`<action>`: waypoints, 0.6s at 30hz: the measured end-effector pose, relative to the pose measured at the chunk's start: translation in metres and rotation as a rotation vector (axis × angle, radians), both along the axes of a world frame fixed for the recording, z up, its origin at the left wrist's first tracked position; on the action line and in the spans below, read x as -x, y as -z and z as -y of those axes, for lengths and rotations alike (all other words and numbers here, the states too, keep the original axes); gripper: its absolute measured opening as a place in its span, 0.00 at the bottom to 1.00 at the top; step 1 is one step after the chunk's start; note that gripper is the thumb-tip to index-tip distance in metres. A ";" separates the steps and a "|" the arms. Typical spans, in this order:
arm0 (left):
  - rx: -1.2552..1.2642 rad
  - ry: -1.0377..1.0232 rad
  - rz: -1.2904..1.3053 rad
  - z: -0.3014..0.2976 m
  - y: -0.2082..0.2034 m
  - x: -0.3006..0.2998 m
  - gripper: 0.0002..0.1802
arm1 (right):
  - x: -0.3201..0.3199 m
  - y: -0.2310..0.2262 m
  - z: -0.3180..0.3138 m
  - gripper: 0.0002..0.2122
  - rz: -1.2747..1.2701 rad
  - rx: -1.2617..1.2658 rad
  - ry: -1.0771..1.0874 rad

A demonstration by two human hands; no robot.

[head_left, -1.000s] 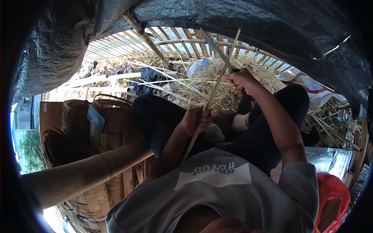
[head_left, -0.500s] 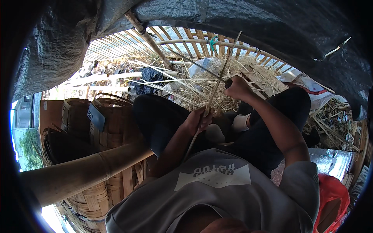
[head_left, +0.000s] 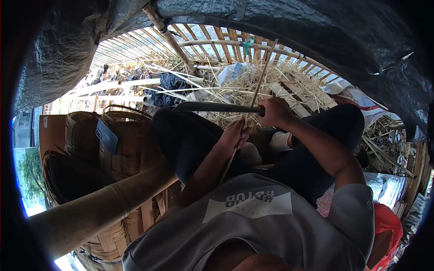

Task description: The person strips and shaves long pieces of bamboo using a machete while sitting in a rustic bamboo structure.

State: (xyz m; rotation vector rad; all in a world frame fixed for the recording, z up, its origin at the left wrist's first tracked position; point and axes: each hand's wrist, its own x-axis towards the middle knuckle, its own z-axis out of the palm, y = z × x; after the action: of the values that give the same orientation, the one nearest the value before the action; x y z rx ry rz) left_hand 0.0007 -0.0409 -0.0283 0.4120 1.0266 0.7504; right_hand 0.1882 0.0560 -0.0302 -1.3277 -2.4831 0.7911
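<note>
My right hand (head_left: pixel 275 112) is closed round the handle of a long, dark-bladed knife (head_left: pixel 210 107). Its blade points left, nearly level across the picture, above my left knee. A thin, pale bamboo strip (head_left: pixel 264 72) runs slantwise from near my chest up toward the fence. My left hand (head_left: pixel 233 134) grips this strip below the knife, fingers wrapped round it. Near its handle the knife crosses the strip; whether the edge touches it I cannot tell. The strip's lower end is partly hidden by my left hand and forearm.
Woven bamboo baskets (head_left: pixel 86 135) stand at my left, beside a thick bamboo pole (head_left: pixel 104 201). Shavings (head_left: pixel 280 74) and cut bamboo tubes (head_left: pixel 140 82) litter the ground ahead, before a slatted fence (head_left: pixel 217 45). Dark sheeting (head_left: pixel 316 27) hangs overhead. A red plastic bag (head_left: pixel 388 226) lies at the right.
The knife has turned from pointing up and left to nearly level, its broad side now showing. My right hand has dropped slightly. My left hand still holds the strip.
</note>
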 end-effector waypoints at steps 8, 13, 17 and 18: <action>0.063 -0.067 -0.074 -0.008 0.023 -0.002 0.18 | 0.011 0.023 -0.011 0.08 0.062 -0.043 0.031; 0.040 -0.074 -0.113 -0.016 0.022 -0.002 0.19 | 0.016 0.029 -0.023 0.08 0.160 -0.008 0.081; 0.065 -0.105 -0.104 -0.021 0.019 -0.003 0.19 | 0.016 0.032 -0.034 0.08 0.179 -0.081 0.107; 0.059 -0.106 -0.094 -0.023 0.019 -0.003 0.19 | 0.017 0.032 -0.037 0.09 0.198 -0.069 0.112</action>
State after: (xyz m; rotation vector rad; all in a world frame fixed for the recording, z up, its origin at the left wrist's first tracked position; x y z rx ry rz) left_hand 0.0035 -0.0177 -0.0477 0.3464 1.1629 0.7988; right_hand 0.1714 0.0932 -0.0623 -1.5727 -2.5290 0.5693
